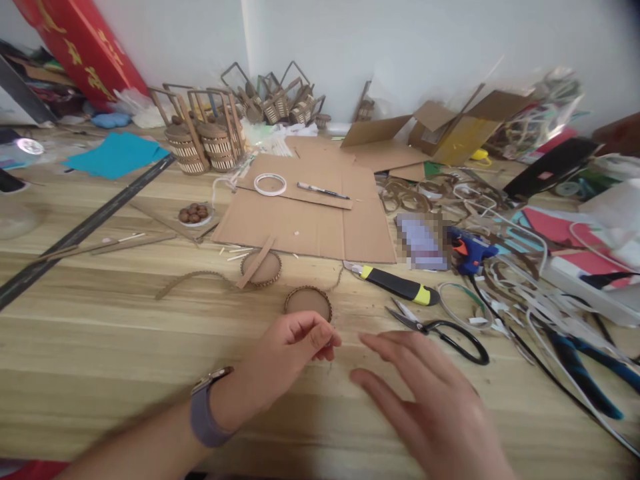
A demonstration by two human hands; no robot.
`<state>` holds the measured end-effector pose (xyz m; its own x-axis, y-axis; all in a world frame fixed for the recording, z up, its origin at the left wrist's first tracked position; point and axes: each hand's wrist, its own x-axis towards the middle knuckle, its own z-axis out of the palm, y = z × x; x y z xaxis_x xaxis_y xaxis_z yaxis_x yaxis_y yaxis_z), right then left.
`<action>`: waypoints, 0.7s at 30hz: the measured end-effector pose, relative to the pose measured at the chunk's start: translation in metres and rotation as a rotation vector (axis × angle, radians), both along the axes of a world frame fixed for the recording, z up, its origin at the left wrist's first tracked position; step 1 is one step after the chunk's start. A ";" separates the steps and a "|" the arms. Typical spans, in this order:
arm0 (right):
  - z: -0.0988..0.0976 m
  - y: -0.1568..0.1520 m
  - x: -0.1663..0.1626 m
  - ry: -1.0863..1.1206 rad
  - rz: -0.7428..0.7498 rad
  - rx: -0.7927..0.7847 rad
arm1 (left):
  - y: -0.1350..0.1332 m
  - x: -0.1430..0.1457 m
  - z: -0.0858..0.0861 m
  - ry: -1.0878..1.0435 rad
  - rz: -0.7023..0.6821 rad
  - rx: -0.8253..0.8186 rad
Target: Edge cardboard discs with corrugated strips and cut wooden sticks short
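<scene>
My left hand hovers low over the wooden table, fingers curled into a pinch on a thin brown strand, just in front of a round cardboard disc with a corrugated rim. A watch sits on that wrist. My right hand is beside it to the right, fingers stretched out and apart, holding nothing. A second cardboard disc with a strip laid across it lies a little farther back.
Black scissors, a yellow-black utility knife and a blue glue gun lie to the right among cardboard strips and wires. A flat cardboard sheet with pen and tape ring lies behind. Small cardboard baskets stand at the back. A long ruler runs left.
</scene>
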<state>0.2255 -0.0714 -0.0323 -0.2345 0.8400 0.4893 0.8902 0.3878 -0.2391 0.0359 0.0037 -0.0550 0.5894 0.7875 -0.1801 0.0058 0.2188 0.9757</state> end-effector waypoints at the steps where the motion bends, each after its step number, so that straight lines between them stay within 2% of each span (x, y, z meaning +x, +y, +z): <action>1: -0.002 0.002 -0.012 0.034 0.016 0.026 | -0.001 0.001 0.000 -0.015 -0.005 0.001; 6: -0.017 0.013 -0.039 -0.021 0.036 0.150 | -0.007 0.003 -0.004 -0.018 0.027 -0.020; 12: -0.032 0.018 -0.043 -0.141 0.076 0.089 | -0.011 0.004 -0.006 0.143 0.139 0.066; 17: -0.027 0.025 -0.040 -0.002 0.100 0.099 | -0.014 0.002 -0.004 0.223 0.083 0.194; 21: -0.015 0.026 -0.032 0.175 0.089 -0.004 | -0.018 0.001 0.001 0.249 -0.005 0.344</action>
<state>0.1939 -0.0454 -0.0472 -0.2193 0.8221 0.5255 0.7971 0.4615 -0.3894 0.0366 -0.0145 -0.0544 0.5652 0.8237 -0.0442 0.2503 -0.1202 0.9607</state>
